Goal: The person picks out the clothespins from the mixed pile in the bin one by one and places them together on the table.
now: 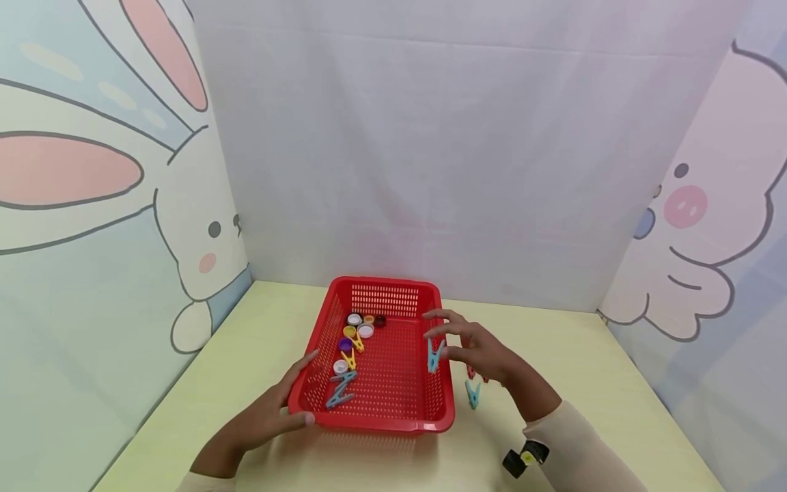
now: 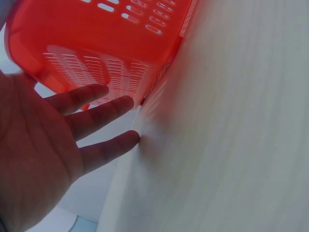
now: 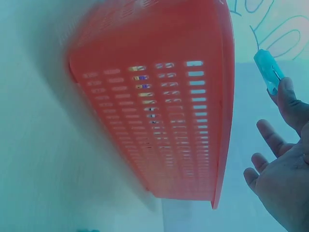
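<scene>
My right hand pinches a light blue clothespin between thumb and index finger, above the right rim of a red basket. In the right wrist view the clothespin is higher than the basket's rim, and the other fingers are spread. At the basket's front left corner rests my left hand, fingers along the left side and thumb at the front rim. Three straight fingers show beside the basket's wall in the left wrist view. Inside lie two yellow clothespins and two grey-blue clothespins.
Several bottle caps, white, yellow, purple and dark, lie along the basket's left and far side. Right of the basket, a teal clothespin is on the pale table, with red clothespins partly hidden by my hand. A pale curtain hangs behind.
</scene>
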Motion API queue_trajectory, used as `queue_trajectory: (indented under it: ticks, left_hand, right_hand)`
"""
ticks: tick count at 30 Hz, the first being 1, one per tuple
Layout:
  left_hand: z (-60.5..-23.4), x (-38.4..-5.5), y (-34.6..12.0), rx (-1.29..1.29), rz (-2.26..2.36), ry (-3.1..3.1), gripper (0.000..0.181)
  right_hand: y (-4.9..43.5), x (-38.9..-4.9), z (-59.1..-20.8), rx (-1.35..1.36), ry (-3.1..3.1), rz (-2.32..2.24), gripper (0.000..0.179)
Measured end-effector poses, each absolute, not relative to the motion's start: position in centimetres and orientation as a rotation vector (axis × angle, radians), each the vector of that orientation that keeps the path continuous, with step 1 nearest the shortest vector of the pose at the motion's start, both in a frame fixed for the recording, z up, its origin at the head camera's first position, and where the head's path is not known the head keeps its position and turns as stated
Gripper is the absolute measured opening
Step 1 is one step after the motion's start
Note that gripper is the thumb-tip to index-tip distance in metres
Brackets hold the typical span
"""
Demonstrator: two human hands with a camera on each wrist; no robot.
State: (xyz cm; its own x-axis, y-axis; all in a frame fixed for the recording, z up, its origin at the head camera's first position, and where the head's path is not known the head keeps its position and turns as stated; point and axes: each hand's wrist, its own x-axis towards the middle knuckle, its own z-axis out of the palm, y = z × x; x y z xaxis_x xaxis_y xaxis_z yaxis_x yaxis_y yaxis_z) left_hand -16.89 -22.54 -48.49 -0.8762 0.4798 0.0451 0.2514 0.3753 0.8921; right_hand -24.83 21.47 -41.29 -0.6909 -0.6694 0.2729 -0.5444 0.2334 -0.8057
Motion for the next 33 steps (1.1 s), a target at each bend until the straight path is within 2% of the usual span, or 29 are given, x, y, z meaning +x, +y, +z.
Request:
queue_trajectory:
  ticks: [13, 25, 33]
  left_hand:
    - [-48.3, -17.1, -22.4, 0.621, 1.489, 2.421, 0.115]
    - [-48.5, -17.1, -22.4, 0.579, 1.489, 2.424, 0.114]
    - [-48.8, -17.2, -22.5, 0.561, 1.483, 2.427, 0.114]
  right_hand:
    - [25.6, -24.3, -43.5, -1.224, 2.269, -1.532, 0.034]
    - [29.5, -23.5, -46.4, -1.12, 2.245, -1.6, 0.036]
    - [31.2, -22.9, -47.5, -0.94, 2.149, -1.67, 0.034]
